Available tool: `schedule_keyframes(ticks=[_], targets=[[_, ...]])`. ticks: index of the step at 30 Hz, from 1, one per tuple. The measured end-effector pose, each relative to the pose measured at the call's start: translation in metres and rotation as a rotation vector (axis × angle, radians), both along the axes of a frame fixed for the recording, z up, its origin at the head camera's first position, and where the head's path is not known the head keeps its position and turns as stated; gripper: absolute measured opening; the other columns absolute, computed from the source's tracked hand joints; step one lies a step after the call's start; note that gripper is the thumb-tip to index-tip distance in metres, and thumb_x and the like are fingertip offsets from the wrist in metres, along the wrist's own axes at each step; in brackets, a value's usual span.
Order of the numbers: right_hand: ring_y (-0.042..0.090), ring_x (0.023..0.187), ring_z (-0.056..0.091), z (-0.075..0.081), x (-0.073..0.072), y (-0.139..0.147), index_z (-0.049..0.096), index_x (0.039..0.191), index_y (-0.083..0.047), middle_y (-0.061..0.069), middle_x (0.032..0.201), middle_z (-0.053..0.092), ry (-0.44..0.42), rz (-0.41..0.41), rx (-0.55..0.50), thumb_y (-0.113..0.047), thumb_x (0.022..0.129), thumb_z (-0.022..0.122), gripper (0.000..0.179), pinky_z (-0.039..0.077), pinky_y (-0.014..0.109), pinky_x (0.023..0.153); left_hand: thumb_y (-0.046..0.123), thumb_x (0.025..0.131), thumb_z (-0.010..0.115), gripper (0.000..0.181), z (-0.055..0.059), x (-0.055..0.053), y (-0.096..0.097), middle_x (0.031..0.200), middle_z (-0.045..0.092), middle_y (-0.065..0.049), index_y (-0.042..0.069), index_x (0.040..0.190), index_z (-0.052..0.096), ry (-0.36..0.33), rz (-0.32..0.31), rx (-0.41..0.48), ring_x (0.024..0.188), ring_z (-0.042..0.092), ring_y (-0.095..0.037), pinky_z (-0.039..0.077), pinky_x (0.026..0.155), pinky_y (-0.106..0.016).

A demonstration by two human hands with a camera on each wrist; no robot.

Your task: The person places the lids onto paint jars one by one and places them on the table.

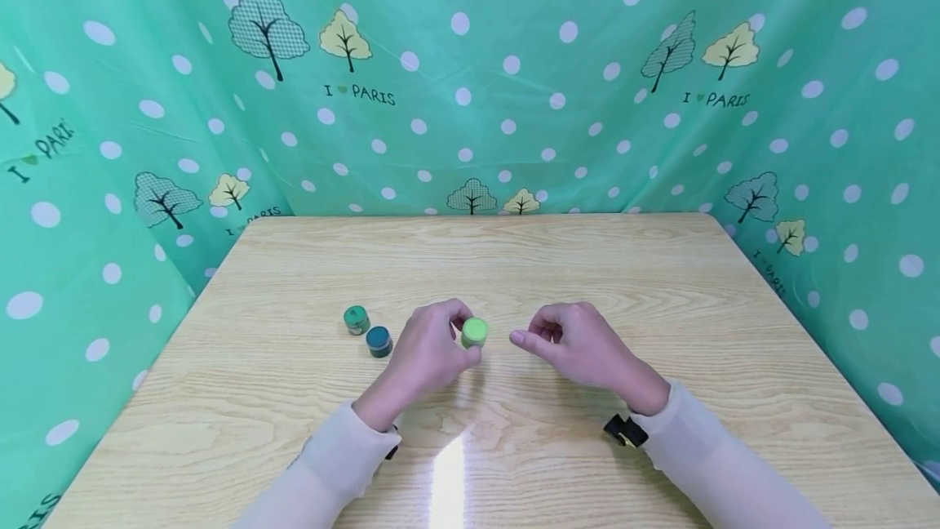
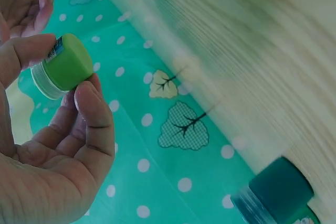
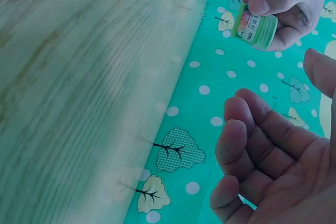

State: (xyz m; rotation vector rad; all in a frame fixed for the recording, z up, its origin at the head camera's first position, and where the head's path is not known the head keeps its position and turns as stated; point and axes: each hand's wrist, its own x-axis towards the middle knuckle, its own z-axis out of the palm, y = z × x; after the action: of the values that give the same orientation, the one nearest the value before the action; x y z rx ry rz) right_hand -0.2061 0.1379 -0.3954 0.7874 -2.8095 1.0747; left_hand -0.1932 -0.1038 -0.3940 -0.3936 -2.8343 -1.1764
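Observation:
My left hand (image 1: 433, 349) pinches a small light green paint jar (image 1: 474, 332) between thumb and fingers. In the left wrist view the jar (image 2: 74, 61) lies tilted, its clear, ridged screw end away from its solid green base. A printed label (image 3: 249, 27) on its side shows in the right wrist view. Across from it, my right hand (image 1: 583, 341) hovers to the right with loosely bent fingers and holds nothing. Left of my left hand, a dark teal jar (image 1: 379, 341) and a green jar (image 1: 356, 319) stand close together on the table.
The wooden table (image 1: 624, 268) has a light grain. Behind it and at both sides hangs a green polka-dot curtain (image 1: 514, 145) with printed trees. A bright strip of reflected light (image 1: 448, 480) falls near the front edge. Black straps (image 1: 626, 430) sit at the wrists.

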Motion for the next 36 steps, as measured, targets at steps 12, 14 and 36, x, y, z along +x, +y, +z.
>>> schedule_keyframes(ticks=[12,14,36], targets=[[0.016,0.080,0.057,0.002,0.002,0.004,0.075,0.102,-0.015,-0.007,0.091,0.065,0.037,-0.038,0.057,-0.051,0.094,0.072,0.036,0.049,0.030,0.070,0.011,0.075,0.085,0.028,0.002,-0.012,-0.018,0.085,0.063,0.002,0.012,0.096,0.066,-0.018,0.051,-0.148,0.074,0.056,-0.018,0.047,0.061,-0.030],[0.018,0.081,0.058,0.001,0.002,0.004,0.074,0.102,-0.015,-0.007,0.092,0.065,0.035,-0.040,0.053,-0.051,0.094,0.072,0.037,0.049,0.031,0.070,0.010,0.075,0.084,0.027,0.001,-0.015,-0.021,0.083,0.063,0.002,0.011,0.095,0.066,-0.018,0.049,-0.172,0.071,0.056,-0.018,0.047,0.059,-0.029],[0.023,0.082,0.059,0.001,0.004,0.006,0.075,0.107,-0.011,-0.008,0.092,0.064,0.014,-0.040,0.070,-0.057,0.092,0.070,0.048,0.048,0.031,0.070,0.010,0.081,0.085,0.019,-0.012,-0.028,-0.023,0.083,0.064,-0.001,0.009,0.095,0.071,-0.089,-0.010,-0.367,0.072,0.056,-0.018,0.047,0.060,-0.031]])
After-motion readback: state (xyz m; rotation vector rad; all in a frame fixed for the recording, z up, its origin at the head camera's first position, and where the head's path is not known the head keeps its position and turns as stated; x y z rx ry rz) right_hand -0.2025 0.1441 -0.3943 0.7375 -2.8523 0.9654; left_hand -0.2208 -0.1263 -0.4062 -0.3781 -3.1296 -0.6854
